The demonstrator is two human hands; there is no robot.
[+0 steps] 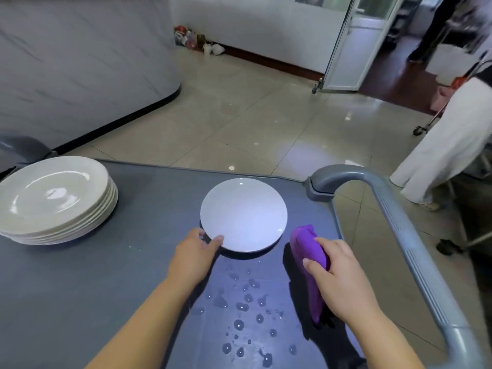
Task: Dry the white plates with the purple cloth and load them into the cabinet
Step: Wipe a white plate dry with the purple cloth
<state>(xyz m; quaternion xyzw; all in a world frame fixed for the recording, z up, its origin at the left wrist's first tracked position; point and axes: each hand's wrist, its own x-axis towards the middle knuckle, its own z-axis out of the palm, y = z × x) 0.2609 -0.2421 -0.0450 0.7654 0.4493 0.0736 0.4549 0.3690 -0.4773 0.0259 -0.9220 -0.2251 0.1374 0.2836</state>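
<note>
A single white plate lies on the dark grey cart top, near its far right corner. My left hand grips the plate's near left rim, thumb on top. My right hand is closed around a bunched purple cloth that rests on the cart just right of the plate. A stack of several white plates stands at the cart's far left. No cabinet shows in this view.
Water drops speckle the cart top between my arms. A grey cart handle curves along the right side. A person in white clothing stands on the tiled floor at right. A marble counter runs along the left.
</note>
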